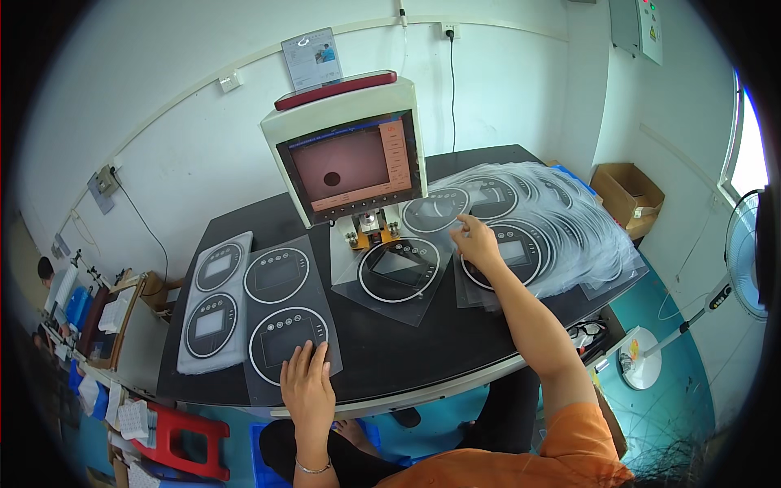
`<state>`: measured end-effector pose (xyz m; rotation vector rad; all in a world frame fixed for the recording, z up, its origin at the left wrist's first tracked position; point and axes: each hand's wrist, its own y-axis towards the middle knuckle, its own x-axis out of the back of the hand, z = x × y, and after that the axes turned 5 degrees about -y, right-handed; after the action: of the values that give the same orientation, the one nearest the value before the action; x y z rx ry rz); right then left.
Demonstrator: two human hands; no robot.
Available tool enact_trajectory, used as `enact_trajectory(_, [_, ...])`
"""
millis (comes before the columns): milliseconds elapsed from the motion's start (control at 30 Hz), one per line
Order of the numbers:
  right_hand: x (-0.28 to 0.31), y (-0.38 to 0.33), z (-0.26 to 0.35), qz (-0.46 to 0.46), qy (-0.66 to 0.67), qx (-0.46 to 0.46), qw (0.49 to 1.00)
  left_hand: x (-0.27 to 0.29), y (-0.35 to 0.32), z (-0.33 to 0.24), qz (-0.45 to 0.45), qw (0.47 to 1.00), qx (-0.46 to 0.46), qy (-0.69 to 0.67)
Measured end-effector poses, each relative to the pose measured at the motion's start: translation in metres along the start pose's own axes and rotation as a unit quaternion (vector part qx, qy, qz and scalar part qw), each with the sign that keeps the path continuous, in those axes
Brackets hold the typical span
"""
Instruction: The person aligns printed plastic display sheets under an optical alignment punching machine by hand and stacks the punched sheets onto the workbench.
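Matte black table (390, 350), glossy ringed film sheets (290, 325)

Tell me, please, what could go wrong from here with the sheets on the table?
The left hand presses a sheet that overhangs the table edge; it may slip off or bend. The right hand reaches into a loose fanned pile; it could drag several sheets or scratch them.

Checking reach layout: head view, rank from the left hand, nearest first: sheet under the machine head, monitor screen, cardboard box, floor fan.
From the left hand, at the near table edge:
1. Clear sheet with a round black panel, under the machine head, up and to the right.
2. Monitor screen, centre, behind that sheet.
3. Cardboard box, on the floor at the far right.
4. Floor fan, at the right rim.
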<state>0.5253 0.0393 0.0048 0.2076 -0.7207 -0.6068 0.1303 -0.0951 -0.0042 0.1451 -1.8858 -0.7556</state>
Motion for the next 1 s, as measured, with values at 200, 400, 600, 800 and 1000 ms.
enact_trajectory(200, [-0.002, -0.017, 0.006, 0.044, -0.038, 0.079, 0.995, 0.003, 0.005, -0.011, 0.018, 1.000, -0.022, 0.002])
enact_trajectory(400, [0.023, -0.002, -0.019, -0.005, -0.219, 0.171, 0.961, 0.000, 0.007, -0.046, 0.044, 0.997, -0.063, -0.026])
enact_trajectory(600, [0.066, -0.007, 0.007, -0.062, -0.415, 0.069, 0.905, 0.002, -0.002, -0.071, 0.085, 0.990, -0.100, -0.043])
enact_trajectory(800, [-0.008, -0.035, 0.031, -0.022, -0.276, 0.303, 0.912, 0.000, -0.002, -0.080, 0.088, 0.989, -0.114, -0.043])
enact_trajectory(1000, [-0.007, -0.040, 0.034, 0.204, -0.265, 0.290, 0.897, -0.003, -0.002, -0.084, 0.082, 0.990, -0.109, -0.033])
